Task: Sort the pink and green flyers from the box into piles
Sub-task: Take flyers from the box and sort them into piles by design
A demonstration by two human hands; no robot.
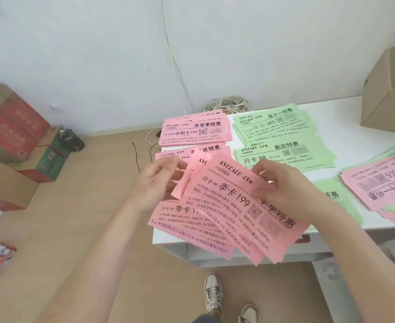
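Both hands hold a fanned bunch of pink flyers [233, 213] above the white table's near left corner. My left hand [159, 180] grips the bunch's upper left edge. My right hand [282, 185] pinches the top flyer's upper right edge. On the table lie two pink piles, the far pink pile [192, 131] and the middle pink pile [187, 151]; another pink pile [175, 220] lies under the held bunch. Two green piles, the far green pile [275, 123] and the nearer green pile [285, 152], sit to the right. A third green pile [338, 201] is partly hidden by my right forearm.
A mixed, unsorted pink and green heap [383, 185] lies at the table's right edge. A cardboard box [390, 89] stands at the back right. A cable coil [229, 104] sits against the wall. Red and brown boxes [12, 136] are stacked on the floor at left. The white table [345, 145] ends just before my shoes.
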